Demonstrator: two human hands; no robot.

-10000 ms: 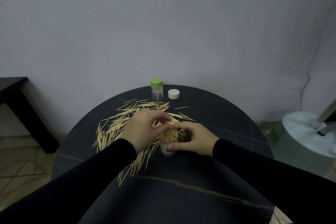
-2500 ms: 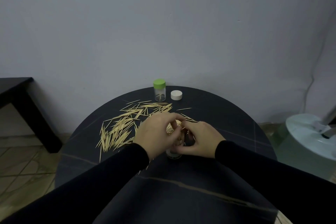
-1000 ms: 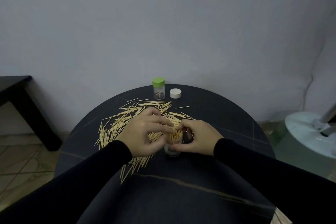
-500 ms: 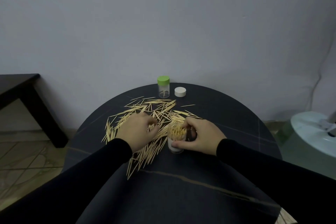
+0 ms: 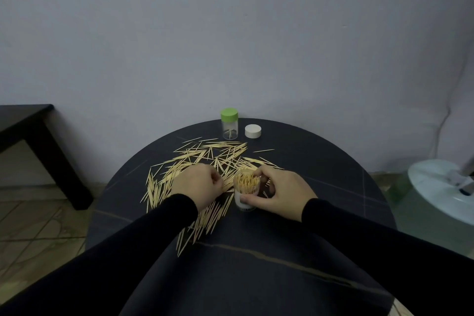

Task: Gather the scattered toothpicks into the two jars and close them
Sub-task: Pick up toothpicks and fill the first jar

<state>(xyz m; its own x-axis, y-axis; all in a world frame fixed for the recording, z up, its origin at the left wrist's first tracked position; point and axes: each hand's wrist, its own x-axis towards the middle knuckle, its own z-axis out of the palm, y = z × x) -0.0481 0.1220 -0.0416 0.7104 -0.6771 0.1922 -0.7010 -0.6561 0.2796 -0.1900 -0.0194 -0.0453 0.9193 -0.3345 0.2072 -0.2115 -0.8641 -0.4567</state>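
Where it lately hovered at the jar (image 5: 245, 191), left hand (image 5: 197, 186) now curled on toothpicks (image 5: 205, 161); right hand (image 5: 280, 191) gripping jar.

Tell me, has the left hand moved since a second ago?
Yes. The left hand has left the mouth of the open jar and dropped onto the scattered toothpicks beside it, farther from the right hand.

Loose lid (image 5: 253, 131) right of capped jar (image 5: 229, 123)

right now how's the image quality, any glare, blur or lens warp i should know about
Head view: dim, even light, no glare on the dark round table; wide-angle warp bends the edges; the open jar in the right hand and the loose toothpicks by the left hand read sharp.
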